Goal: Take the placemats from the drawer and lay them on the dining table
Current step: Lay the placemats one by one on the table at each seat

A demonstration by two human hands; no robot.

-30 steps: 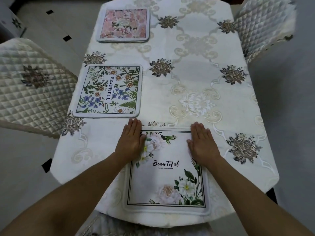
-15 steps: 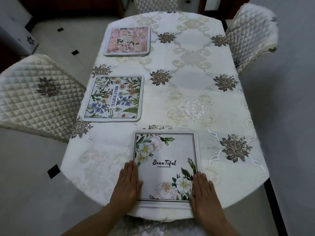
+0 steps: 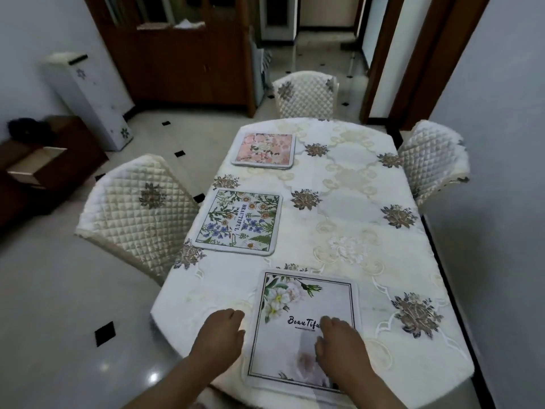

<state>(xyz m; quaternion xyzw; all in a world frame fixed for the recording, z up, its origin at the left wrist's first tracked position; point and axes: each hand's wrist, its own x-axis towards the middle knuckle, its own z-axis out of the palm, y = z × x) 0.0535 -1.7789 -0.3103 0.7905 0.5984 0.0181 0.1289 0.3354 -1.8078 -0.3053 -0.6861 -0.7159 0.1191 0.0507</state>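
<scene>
Three placemats lie flat on the dining table (image 3: 348,219), which is covered by a cream embroidered cloth. The nearest placemat (image 3: 303,317) is white with flowers and the word "Beautiful". A green-and-blue floral placemat (image 3: 240,221) lies at the left side, and a pink floral placemat (image 3: 264,149) lies further back on the left. My left hand (image 3: 219,339) hovers at the near mat's left edge with fingers curled, holding nothing. My right hand (image 3: 339,346) is over the near mat's right half, fingers curled and empty. An open drawer (image 3: 37,163) shows at the far left.
Quilted cream chairs stand at the left (image 3: 135,211), the far end (image 3: 305,94) and the right (image 3: 433,160) of the table. A low dark cabinet holds the open drawer. A white floor unit (image 3: 88,98) and a wooden cabinet (image 3: 182,57) stand beyond. The wall runs close on the right.
My hands slid back along the near placemat from its far corners toward me and lifted, fingers now curled. My head has risen, so the room and open drawer come into view.
</scene>
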